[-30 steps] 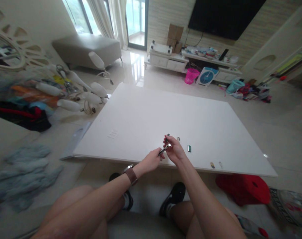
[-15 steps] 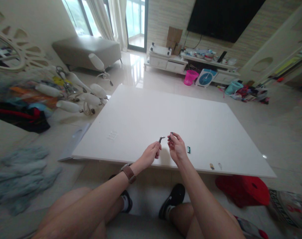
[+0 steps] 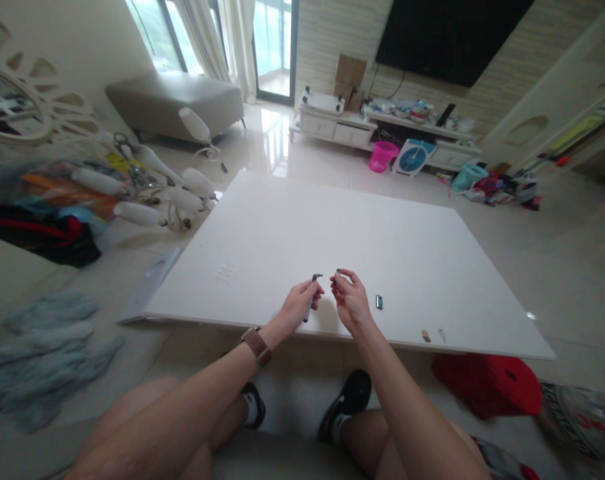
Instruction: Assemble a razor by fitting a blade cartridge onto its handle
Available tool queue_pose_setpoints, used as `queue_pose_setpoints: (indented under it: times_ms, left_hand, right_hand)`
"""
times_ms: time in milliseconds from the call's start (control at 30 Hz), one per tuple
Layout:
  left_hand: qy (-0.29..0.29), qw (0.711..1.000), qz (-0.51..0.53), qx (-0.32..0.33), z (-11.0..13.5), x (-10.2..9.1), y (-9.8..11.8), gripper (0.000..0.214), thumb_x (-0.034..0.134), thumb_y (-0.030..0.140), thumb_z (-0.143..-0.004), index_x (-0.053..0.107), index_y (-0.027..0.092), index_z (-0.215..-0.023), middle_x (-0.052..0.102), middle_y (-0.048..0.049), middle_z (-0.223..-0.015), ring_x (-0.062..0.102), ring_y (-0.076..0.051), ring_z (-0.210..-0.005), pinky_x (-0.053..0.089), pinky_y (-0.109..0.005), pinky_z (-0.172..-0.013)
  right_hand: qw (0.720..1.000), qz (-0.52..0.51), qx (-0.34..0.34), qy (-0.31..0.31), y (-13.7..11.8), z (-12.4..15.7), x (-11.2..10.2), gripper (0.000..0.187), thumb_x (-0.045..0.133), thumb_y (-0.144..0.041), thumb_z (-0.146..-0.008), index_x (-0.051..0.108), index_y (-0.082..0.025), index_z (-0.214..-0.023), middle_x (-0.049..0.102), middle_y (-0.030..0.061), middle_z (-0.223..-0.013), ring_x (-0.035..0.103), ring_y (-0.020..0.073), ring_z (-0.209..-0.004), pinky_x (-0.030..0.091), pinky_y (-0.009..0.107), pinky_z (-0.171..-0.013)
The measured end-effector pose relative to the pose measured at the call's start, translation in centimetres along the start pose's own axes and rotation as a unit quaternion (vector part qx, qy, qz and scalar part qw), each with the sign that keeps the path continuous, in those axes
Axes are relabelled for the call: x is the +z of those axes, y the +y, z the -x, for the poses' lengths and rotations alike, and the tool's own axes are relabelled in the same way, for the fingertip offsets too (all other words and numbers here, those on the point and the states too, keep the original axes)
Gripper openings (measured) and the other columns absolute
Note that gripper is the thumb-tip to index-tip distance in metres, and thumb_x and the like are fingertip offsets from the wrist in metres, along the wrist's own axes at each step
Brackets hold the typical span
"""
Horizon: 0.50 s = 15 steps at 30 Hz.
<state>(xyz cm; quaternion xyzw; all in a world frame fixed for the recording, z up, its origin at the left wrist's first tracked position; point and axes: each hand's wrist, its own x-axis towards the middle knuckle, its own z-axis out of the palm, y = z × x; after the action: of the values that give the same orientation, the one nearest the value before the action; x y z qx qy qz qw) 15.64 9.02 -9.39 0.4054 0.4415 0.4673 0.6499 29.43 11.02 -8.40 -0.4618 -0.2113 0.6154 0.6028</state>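
My left hand (image 3: 298, 301) is wrapped round a slim razor handle (image 3: 307, 311). Its bent metallic neck sticks out above the fist, and the grey lower end shows below. Just to the right, my right hand (image 3: 351, 301) pinches a small dark piece (image 3: 334, 279) that looks like a razor head, mostly hidden by the fingertips. A narrow gap separates it from the handle's neck. Both hands are above the near edge of the white table (image 3: 327, 227). A small green and black cartridge (image 3: 379, 302) lies flat on the tabletop, right of my right wrist.
Small white sticks (image 3: 226, 272) lie on the table at left. Near its front right edge are a small yellow-brown piece (image 3: 425, 335) and a clear piece (image 3: 441, 335). A lamp (image 3: 170, 200) with several white shades stands beyond the left edge. A red stool (image 3: 487, 385) is at lower right.
The razor handle has turned more upright in my left hand, so its lower end now shows. My right hand has shifted slightly left and down with the dark piece.
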Motion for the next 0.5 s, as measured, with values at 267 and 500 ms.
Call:
queue_pose_setpoints:
  times_ms: [267, 500]
  left_hand:
    - [0.001, 0.997, 0.081, -0.008, -0.37, -0.33, -0.56, 0.023, 0.053, 0.030, -0.081, 0.059, 0.015, -0.098, 0.048, 0.0046, -0.060, 0.041, -0.008, -0.046, 0.032, -0.020, -0.044]
    - [-0.036, 0.994, 0.102, -0.022, -0.32, -0.39, -0.40, 0.019, 0.053, 0.028, -0.078, 0.059, 0.015, -0.090, 0.043, 0.0054, -0.059, 0.037, -0.007, -0.048, 0.031, -0.018, -0.043]
  right_hand:
    - [0.999, 0.026, -0.025, -0.014, 0.19, 0.42, -0.12, 0.053, 0.089, -0.033, -0.059, 0.062, -0.024, -0.103, 0.068, -0.0030, -0.071, 0.057, 0.0096, -0.061, 0.045, 0.021, -0.059]
    - [0.996, 0.072, -0.044, 0.013, 0.28, 0.18, -0.38, 0.037, 0.084, -0.032, -0.060, 0.068, -0.020, -0.091, 0.063, -0.0033, -0.067, 0.051, 0.0076, -0.055, 0.040, 0.021, -0.055]
